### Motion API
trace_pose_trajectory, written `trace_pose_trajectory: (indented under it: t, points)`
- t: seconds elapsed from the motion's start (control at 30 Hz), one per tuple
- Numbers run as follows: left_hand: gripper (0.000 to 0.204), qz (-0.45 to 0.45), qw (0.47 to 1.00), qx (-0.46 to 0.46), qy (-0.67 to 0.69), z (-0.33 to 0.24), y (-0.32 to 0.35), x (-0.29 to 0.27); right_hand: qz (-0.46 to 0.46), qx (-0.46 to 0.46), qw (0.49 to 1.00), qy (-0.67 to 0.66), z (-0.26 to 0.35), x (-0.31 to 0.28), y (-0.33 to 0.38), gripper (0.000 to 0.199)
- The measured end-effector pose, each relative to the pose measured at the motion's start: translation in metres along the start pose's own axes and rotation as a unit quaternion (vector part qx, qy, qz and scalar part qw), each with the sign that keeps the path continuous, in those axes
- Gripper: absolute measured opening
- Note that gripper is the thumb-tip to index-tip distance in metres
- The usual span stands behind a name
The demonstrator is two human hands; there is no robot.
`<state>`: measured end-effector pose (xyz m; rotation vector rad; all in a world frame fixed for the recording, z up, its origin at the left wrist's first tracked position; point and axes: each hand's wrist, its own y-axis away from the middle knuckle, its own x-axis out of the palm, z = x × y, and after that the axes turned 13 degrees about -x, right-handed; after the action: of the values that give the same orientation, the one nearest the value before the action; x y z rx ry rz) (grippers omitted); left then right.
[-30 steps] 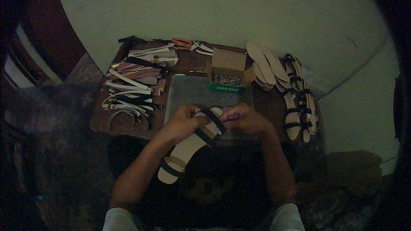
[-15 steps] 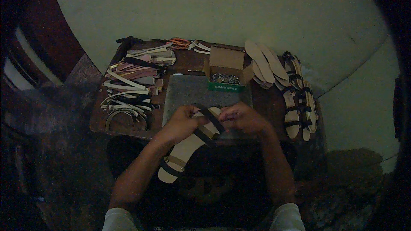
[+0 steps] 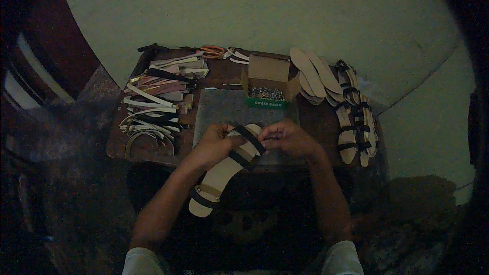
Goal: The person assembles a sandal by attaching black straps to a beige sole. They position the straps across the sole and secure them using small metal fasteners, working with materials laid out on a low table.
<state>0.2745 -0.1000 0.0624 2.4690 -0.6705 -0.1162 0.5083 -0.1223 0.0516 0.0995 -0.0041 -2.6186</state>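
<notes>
A tan sandal sole (image 3: 214, 179) slants across the near edge of the table, its toe end away from me and its heel end toward my lap. Black straps (image 3: 247, 140) cross its front part, and another black strap with small metal studs lies over the heel. My left hand (image 3: 214, 146) is closed round the sole's left edge, some fingers hidden beneath it. On the opposite side, my right hand (image 3: 286, 138) pinches at the sole's right edge, by the end of the front strap. Exactly what those fingertips hold is too dark to make out.
Beyond my hands lies a grey slab (image 3: 221, 107) with an open cardboard box (image 3: 268, 103) of small nails behind it. Cut strips (image 3: 163, 91) heap at left, near orange-handled scissors (image 3: 213, 50). Loose soles (image 3: 309, 74) and strapped sandals (image 3: 348, 135) line the right.
The sandal has turned slightly, and its front straps lie a little differently. My right fingers have shifted a little along the edge by the front strap. My left hand keeps its hold.
</notes>
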Motion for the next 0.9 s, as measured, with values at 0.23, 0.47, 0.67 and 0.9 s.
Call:
trace_pose_trajectory:
  t: [0.23,0.47,0.67,0.9]
  points:
    - [0.021,-0.027,0.998,-0.02,-0.052,-0.016,0.016,0.006,0.012,0.006,0.999,0.043,-0.001,-0.002,0.002,0.014]
    - [0.019,0.013,1.0,0.019,0.002,0.005,-0.002,0.001,0.028,0.014,0.998,0.062,0.006,0.0,0.0,0.015]
    - [0.017,-0.013,1.0,0.02,-0.017,-0.004,0.007,0.004,-0.027,-0.001,1.0,0.012,0.001,0.004,0.0,0.016]
    - [0.017,-0.015,0.999,0.028,0.005,-0.006,0.006,0.006,-0.067,-0.017,0.997,-0.032,0.004,0.004,-0.001,0.026]
